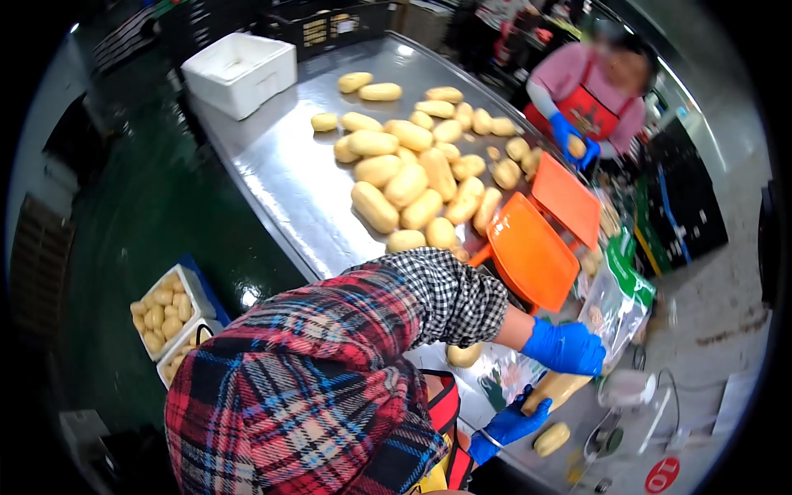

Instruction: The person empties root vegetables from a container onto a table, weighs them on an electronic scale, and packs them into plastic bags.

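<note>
My left hand (pixel 569 346), in a blue glove, is closed just above a long, pale yellow potato (pixel 559 391). What its fingers hold, if anything, is hidden. My right hand (pixel 513 424), also gloved in blue, grips the potato's lower end. Beside the left hand lies a clear plastic bag (pixel 615 309) with green printing. Near the right hand rests another potato (pixel 552 439) on the metal table (pixel 272 161). A rounder potato (pixel 464 355) sits below my checked sleeve.
Many potatoes (pixel 407 183) are spread over the table by two orange scoop-like trays (pixel 532 252). A white foam box (pixel 239 73) stands on the far left corner. Filled boxes (pixel 169 313) are on the floor at left. Across the table, a co-worker's blue-gloved hands (pixel 569 139) hold a potato.
</note>
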Motion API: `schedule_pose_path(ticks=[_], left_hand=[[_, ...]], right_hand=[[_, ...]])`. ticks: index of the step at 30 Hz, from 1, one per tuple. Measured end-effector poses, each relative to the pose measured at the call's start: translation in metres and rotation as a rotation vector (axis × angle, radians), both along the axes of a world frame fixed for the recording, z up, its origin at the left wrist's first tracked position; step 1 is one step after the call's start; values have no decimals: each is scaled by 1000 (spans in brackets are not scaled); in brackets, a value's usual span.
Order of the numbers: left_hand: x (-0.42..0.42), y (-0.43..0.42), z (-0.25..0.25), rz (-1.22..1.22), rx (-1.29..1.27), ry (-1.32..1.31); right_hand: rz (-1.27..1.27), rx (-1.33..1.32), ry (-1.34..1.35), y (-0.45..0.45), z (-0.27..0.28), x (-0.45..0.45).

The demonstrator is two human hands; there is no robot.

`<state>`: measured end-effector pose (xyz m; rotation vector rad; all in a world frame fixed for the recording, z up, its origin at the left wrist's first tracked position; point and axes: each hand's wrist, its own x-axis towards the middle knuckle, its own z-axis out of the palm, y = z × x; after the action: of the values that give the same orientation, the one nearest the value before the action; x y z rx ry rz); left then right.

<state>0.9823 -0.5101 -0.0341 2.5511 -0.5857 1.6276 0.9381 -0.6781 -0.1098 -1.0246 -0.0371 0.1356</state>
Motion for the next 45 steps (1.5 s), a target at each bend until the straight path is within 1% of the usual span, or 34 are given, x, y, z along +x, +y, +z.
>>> schedule_pose_path(ticks=[1,2,3,4,5,6,7,8,9,10,11,12,14,17,20,22,24,25,26,28,29,30,31,32,33,34,35,36,38,40,41,42,44,45], left_hand=[[7,20,-4,49,-58,76],[15,43,-8,103,-177,324],[17,69,-18,120,-253,409],[20,95,-36,131,-330,496],[17,120,-56,162,-345,490],[15,133,-66,165,-351,491],[-8,140,-59,173,-515,421],[8,167,-104,-11,-656,458],[2,171,-111,-424,-1318,440],[-8,186,-117,-188,-1416,600],[-14,198,-119,21,-1008,626],[-20,210,-121,248,-617,559],[-59,191,-66,331,-552,539],[-55,193,-79,269,-645,624],[-58,180,-82,174,-792,485],[-53,172,-77,118,-770,362],[-51,167,-72,90,-746,226],[-55,164,-67,100,-597,372],[-60,159,-61,107,-453,519],[-59,139,-53,341,-164,743],[-64,139,-50,280,-124,630],[-66,140,-48,215,-79,518],[-59,139,-53,270,-171,428],[-58,141,-54,270,-351,574],[-62,140,-35,263,-532,719],[-64,140,-24,252,-711,859],[-70,134,-25,237,-450,816],[-71,131,-33,201,-252,540],[-66,134,-43,176,-184,478],[-67,150,-33,152,-373,622],[-60,161,-36,262,-515,662],[-62,167,-37,298,-557,662],[-67,165,-42,283,-645,589],[-64,161,-42,235,-601,535]], right_hand=[[95,44,37,19,3,2],[182,88,75,33,4,8],[275,84,103,39,-18,26],[372,122,140,53,-17,27],[265,-32,-125,69,-33,14],[271,-25,-68,73,-36,10],[276,-16,-10,79,-38,6],[392,192,354,80,-27,8],[358,140,280,84,-39,3],[436,188,342,83,-45,8],[375,129,360,88,-30,-1],[330,69,386,96,-17,-11],[297,5,278,105,-17,-13],[275,-45,121,125,0,-11],[334,-132,-24,136,-12,-2],[290,-376,-252,140,-18,1],[231,-597,-596,142,-30,6],[286,-669,-542,142,-21,2],[249,-706,-661,145,-32,6],[325,-520,-313,153,-24,1],[363,-420,-27,155,-20,4],[397,-282,142,157,-11,4],[439,-69,331,159,-11,7],[467,147,521,160,-11,9],[425,152,535,164,-11,7],[425,72,426,165,-9,4],[425,-3,308,166,-6,2],[427,-78,191,169,-4,5],[357,-323,-10,171,-5,6],[315,-485,-167,174,0,12],[339,-407,56,174,-1,20],[480,-118,320,168,-1,26],[445,56,423,171,3,19],[431,-81,361,173,4,18]])
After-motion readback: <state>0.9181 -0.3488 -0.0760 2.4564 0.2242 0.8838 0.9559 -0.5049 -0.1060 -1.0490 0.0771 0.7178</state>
